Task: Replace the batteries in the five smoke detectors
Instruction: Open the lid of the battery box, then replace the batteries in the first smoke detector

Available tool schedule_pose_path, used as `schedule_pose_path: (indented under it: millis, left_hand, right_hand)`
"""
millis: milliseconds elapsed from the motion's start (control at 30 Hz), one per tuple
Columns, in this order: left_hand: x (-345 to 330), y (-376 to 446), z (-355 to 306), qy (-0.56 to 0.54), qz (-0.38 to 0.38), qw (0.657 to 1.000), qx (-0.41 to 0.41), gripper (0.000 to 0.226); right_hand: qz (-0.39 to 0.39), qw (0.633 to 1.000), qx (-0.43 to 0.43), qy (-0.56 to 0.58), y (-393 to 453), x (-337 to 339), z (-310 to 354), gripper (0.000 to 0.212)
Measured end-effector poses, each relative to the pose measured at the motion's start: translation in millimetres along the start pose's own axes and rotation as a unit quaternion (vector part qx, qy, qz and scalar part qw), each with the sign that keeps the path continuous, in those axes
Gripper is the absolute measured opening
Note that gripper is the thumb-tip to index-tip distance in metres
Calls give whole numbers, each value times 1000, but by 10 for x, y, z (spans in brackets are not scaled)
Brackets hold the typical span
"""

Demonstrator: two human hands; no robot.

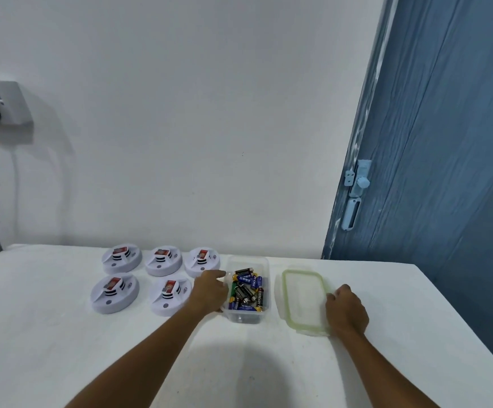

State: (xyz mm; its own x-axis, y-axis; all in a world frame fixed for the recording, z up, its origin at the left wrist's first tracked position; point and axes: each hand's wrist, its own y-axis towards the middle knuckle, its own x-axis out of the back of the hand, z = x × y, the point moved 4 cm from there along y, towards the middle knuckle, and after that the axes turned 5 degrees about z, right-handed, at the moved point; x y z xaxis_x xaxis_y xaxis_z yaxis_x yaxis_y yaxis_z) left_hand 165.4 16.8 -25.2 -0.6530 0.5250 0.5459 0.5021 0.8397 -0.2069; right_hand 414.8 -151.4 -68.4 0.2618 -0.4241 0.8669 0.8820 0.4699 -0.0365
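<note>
A clear plastic container (248, 290) of loose batteries (248, 291) stands lidless on the white surface (92, 348), and serves as the landmark here. To its left, five white smoke detectors lie in two rows: three in the far row (162, 261) and two in the near row (115, 293), each with a red-labelled battery showing on top. The nearest one (170, 295) sits just beside the container. The left hand (210, 290) rests against the container's left wall, fingers curved along it. To the container's right lies its green-rimmed lid (304, 300), flat on the surface. The right hand (346, 309) lies palm-down on the lid's right edge, fingers loosely bent over the rim.
</note>
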Motion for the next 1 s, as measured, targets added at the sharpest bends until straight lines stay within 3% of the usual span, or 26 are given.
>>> schedule_pose_path:
  millis: [133,333,500,667,767,900,1000]
  left_hand:
    - [-8,5,55,-23,-10,1000,7,41]
    - [103,-75,93,9,-24,1000,-18,34]
    - [457,-319,324,100,-107,983,-111,25]
    - [937,-396,719,105,-182,966,-152,21]
    - [994,-218,849,171,-156,957,-174,40]
    - [806,35,896,319,-49,936,-141,75]
    - [691,147,894,406,-24,907,-106,71]
  right_hand:
    - [2,999,10,-35,44,-20,1,26]
    - [-32,999,16,36,-15,102,109,35]
    - [-33,977,152,144,-284,192,645,23]
    - [66,909,280,303,-922,-76,1557,25]
    - [127,884,296,339,-1305,-331,2002,32]
    - [178,878,261,360,-1589,-615,2344,35]
    - [191,873,204,399,-1630,-715,2397,33]
